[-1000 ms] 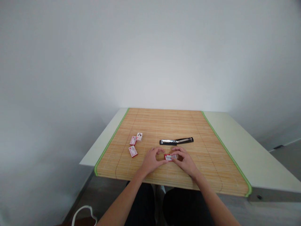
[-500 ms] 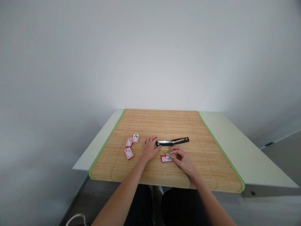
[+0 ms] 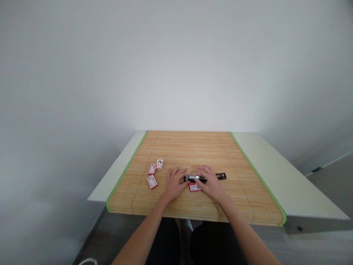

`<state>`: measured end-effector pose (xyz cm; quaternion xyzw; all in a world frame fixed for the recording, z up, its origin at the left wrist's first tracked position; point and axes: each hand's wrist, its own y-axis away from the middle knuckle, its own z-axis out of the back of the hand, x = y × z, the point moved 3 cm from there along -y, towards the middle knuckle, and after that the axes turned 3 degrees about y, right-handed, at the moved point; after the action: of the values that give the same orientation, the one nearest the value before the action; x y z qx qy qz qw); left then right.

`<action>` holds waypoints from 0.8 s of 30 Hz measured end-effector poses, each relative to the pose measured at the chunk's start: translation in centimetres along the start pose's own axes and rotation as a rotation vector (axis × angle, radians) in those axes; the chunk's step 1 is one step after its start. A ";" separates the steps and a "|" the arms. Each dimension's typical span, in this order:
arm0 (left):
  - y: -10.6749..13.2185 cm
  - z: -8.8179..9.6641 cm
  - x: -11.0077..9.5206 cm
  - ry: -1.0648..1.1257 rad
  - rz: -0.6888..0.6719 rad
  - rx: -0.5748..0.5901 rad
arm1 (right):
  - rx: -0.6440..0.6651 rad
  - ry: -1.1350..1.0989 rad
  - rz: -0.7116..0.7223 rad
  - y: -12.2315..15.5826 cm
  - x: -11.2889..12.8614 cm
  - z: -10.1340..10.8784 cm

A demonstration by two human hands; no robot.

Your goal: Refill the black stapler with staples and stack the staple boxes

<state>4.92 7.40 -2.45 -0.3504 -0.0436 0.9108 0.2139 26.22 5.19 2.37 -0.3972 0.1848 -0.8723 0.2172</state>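
A long black stapler with a silver metal channel lies across the mat in front of me, its arm laid back to the right. Thumb in front and fingers behind, my left hand grips its left end. Over the stapler's middle is my right hand, thumb and fingers closed at the bright metal; a small strip of staples seems to be between them, hard to separate from the channel. Just in front of the stapler lies a red and white staple box, partly covered by my right hand.
To the left lie two red and white boxes and a whiter box touching one of them. A bamboo mat with green edging covers the middle of the white table. Behind it stands a plain wall.
The stapler has come closer to me, with my left hand at its end. My right hand has risen from the staple box to the stapler's middle with the strip of staples.
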 end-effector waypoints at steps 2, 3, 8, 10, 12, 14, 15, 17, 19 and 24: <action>0.4 0.1 -0.2 -0.007 0.011 0.007 | 0.034 0.027 0.038 -0.8 -0.4 -0.2; 0.5 0.1 -0.3 -0.007 0.015 0.006 | 0.051 0.037 0.045 -1.0 -0.7 -0.2; 0.9 -0.1 -0.3 -0.001 0.030 0.013 | 0.116 0.054 0.027 -0.7 -2.1 -0.6; 0.8 -0.1 -0.3 0.004 0.031 0.009 | 0.128 0.052 0.021 -0.5 -2.3 -0.8; 0.8 -0.1 -0.3 0.010 0.035 0.004 | 0.135 0.046 0.017 -0.4 -2.5 -1.0; 0.8 -0.1 -0.3 0.014 0.040 0.003 | 0.142 0.040 0.018 -0.4 -2.6 -1.1; 0.8 -0.1 -0.3 0.015 0.040 0.001 | 0.145 0.039 0.019 -0.4 -2.6 -1.2; 0.8 -0.1 -0.3 0.016 0.036 -0.005 | 0.148 0.042 0.022 -0.4 -2.7 -1.2; 0.8 -0.1 -0.4 0.018 0.030 -0.010 | 0.147 0.044 0.027 -0.4 -2.8 -1.2; 0.8 -0.1 -0.4 0.022 0.031 -0.013 | 0.156 0.038 0.044 -0.4 -3.0 -1.2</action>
<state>4.91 6.49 -2.47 -0.3624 -0.0420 0.9098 0.1980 26.97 7.32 -0.04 -0.3584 0.1289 -0.8864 0.2630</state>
